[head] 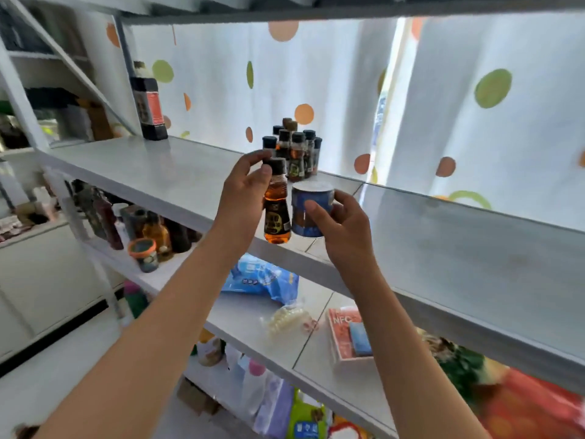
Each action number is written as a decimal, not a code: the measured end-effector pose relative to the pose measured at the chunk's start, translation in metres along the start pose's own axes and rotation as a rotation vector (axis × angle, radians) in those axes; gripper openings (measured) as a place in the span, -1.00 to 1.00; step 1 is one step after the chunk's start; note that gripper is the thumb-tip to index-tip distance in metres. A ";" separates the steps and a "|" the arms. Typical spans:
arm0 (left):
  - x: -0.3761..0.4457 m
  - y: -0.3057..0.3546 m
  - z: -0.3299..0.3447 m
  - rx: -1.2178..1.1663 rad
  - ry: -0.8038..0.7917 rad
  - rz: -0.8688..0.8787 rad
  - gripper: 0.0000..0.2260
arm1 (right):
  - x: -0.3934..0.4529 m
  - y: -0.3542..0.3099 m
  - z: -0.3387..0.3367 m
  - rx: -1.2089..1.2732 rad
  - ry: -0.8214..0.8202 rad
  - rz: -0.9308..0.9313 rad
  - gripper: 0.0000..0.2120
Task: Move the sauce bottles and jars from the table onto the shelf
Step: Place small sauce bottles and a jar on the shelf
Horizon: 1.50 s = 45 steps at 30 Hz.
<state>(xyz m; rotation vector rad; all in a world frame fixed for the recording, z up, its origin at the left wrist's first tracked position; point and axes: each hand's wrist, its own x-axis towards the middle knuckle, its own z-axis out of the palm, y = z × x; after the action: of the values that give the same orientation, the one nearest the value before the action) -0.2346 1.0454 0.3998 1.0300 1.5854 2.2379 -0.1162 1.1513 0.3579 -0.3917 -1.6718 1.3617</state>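
At centre frame we see the left hand (245,188) pinching a small amber oil bottle (277,205) near its black cap, so the base hangs free to set down. Just right of it, the right hand (340,228) wraps a blue-labelled jar (311,209) from the side, its white lid facing up. Both hover at the front edge of the white shelf (152,169), likely bound for the cluster of about 7 matching small bottles (294,150) behind. A tall dark sauce bottle (148,103) stands at upper left. The jar's contents are hidden by its label.
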 end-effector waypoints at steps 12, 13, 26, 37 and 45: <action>0.115 -0.042 -0.010 0.000 -0.240 -0.004 -0.80 | 0.092 0.021 0.021 -0.460 -0.029 -0.017 -0.69; 0.125 -0.046 -0.017 0.024 -0.267 -0.004 -0.79 | 0.100 0.022 0.026 -0.482 -0.053 -0.005 -0.71; 0.239 -0.091 -0.112 0.203 -0.394 -0.008 -0.83 | 0.198 0.065 0.113 -0.598 -0.306 0.217 -0.64; 0.234 -0.117 -0.126 0.289 -0.449 0.034 -0.27 | 0.189 0.084 0.108 -0.675 -0.249 0.149 -0.41; 0.229 -0.122 -0.134 0.553 -0.491 0.020 -0.54 | 0.181 0.083 0.114 -0.694 -0.133 0.103 -0.39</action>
<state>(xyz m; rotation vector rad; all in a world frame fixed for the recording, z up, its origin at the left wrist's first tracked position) -0.5151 1.1178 0.3634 1.5780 1.9756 1.3977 -0.3275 1.2410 0.3679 -0.8021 -2.2401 0.8506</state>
